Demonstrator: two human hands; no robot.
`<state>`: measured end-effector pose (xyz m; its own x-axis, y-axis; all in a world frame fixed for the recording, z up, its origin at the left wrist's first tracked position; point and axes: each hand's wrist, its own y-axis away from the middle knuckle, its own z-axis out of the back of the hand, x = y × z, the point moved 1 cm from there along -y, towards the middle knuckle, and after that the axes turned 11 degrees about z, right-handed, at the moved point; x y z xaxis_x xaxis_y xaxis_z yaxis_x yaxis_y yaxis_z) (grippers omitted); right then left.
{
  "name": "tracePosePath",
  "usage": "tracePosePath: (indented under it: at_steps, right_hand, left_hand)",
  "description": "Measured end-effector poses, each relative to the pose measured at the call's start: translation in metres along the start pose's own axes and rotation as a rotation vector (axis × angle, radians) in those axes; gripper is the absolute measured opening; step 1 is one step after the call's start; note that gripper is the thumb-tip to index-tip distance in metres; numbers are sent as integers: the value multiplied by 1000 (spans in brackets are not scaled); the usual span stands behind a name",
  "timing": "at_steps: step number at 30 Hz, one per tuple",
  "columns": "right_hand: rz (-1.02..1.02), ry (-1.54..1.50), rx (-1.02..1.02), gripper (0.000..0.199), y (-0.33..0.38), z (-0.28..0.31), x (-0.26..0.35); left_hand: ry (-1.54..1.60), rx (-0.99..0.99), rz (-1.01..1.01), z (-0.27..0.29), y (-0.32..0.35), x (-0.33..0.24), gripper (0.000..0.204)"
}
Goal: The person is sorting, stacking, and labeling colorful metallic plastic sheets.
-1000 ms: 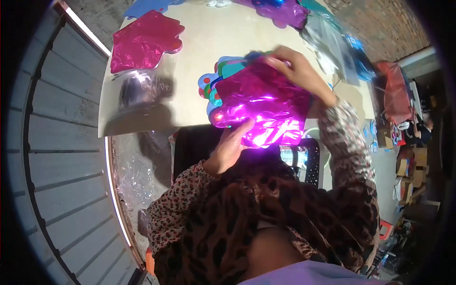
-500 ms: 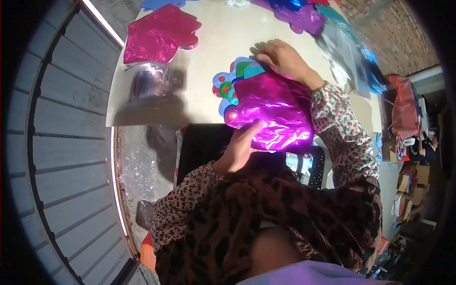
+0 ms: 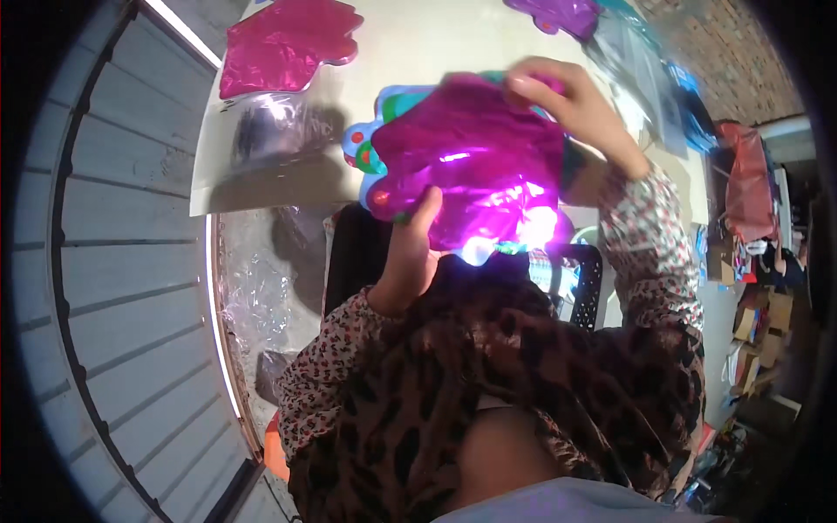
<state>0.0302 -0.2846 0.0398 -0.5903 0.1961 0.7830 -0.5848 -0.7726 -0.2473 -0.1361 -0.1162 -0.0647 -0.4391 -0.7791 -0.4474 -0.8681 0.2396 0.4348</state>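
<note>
The magenta foil piece [image 3: 471,161] is positioned on top of a stack of lobed foil pieces [image 3: 356,139], above the near edge of the counter [image 3: 414,44] and partly overhanging the person's lap. It is spread forward and to the right of the left hand [image 3: 411,257], and toward the person, to the left, from the right hand [image 3: 580,105]. The line between the hands is run diagonally, from near left to far right. No clear long axis is presented; the outline is about as broad as deep. The near-left edge is served by the left hand, the far-right corner by the right.

The left grip is closed on the near-left edge, with the thumb laid on top. The right grip is curled narrow at the far-right corner; whether foil is pinched there cannot be told.

Farther out, a second magenta piece [image 3: 288,44] is placed at the far left, and a purple foil piece [image 3: 562,13] at the far right is cut off by the upper border.

The left fingers are hidden under the stack, the layers cannot be counted, and the near edge is washed out by glare
</note>
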Motion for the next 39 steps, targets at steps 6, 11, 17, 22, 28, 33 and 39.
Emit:
tracePosePath:
  at_steps: [6, 11, 17, 22, 28, 33, 39]
  right_hand:
    - [-517, -485, 221, 44, 145, -16, -13]
    - [-706, -848, -273, 37, 168, -70, -12]
    - [-621, -845, -581, 50, 175, -115, -25]
    - [-617, -1017, -438, 44, 196, -124, -26]
    - [-735, -1138, -715, 29, 147, -116, 8]
    - [-642, -1139, -684, 30, 160, -113, 4]
    - [-579, -1153, -745, 30, 174, -111, 9]
  left_hand:
    - [-11, 76, 125, 11, 1, 0, 36]
    - [-399, -69, 130, 6, 2, -1, 36]
    - [-427, -13, 226, 3, 17, 5, 38]
    - [-321, 115, 117, 32, 14, 1, 36]
    - [-359, 160, 198, 17, 3, 0, 37]
    - [-412, 127, 161, 10, 4, 7, 38]
    - [-399, 53, 284, -12, 31, 14, 35]
